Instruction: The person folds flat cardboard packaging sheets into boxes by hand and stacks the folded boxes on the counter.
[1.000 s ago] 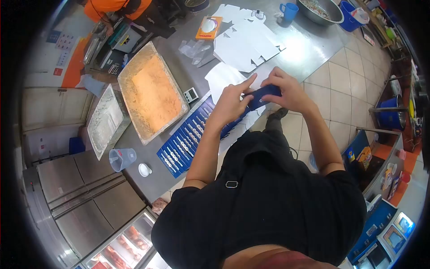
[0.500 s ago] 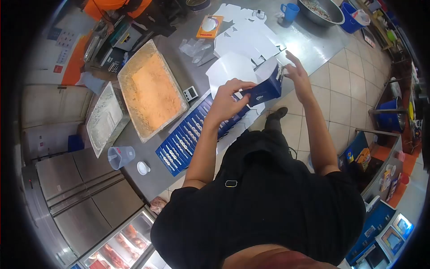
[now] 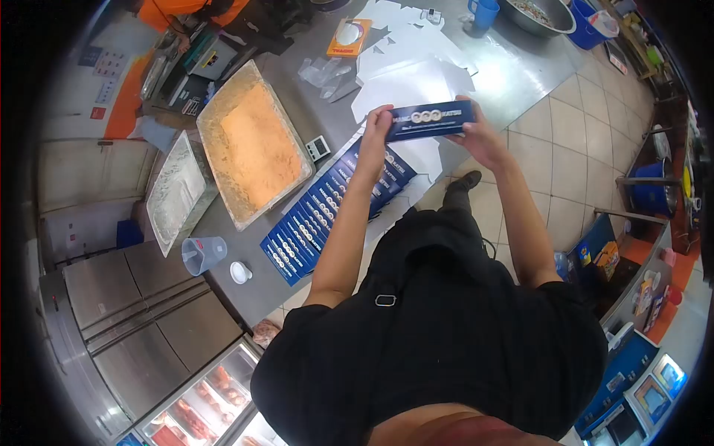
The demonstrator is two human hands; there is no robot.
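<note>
A dark blue cardboard box (image 3: 431,123) with white lettering is held up between my two hands, its printed long side toward me. My left hand (image 3: 378,137) grips its left end, thumb at the upper corner. At the other end, my right hand (image 3: 482,137) is closed on the box, with the thumb on the lower right corner. Below and left of it, a row of overlapping blue boxes (image 3: 316,215) with the same print lies along the table edge. Beyond the held box, flat white cardboard blanks (image 3: 405,56) are spread on the table.
On the metal table (image 3: 520,82) stand a large tray of orange crumbs (image 3: 256,141), a tray of white powder (image 3: 178,193), a clear jug (image 3: 203,255), a small timer (image 3: 317,147), a blue mug (image 3: 484,13) and a metal bowl (image 3: 535,16). A person in orange (image 3: 175,15) is at the far side.
The box has turned from a tilted, partly opened-out position to level, its printed side now facing me. My right hand has come down from spread fingers to grip its right end.
</note>
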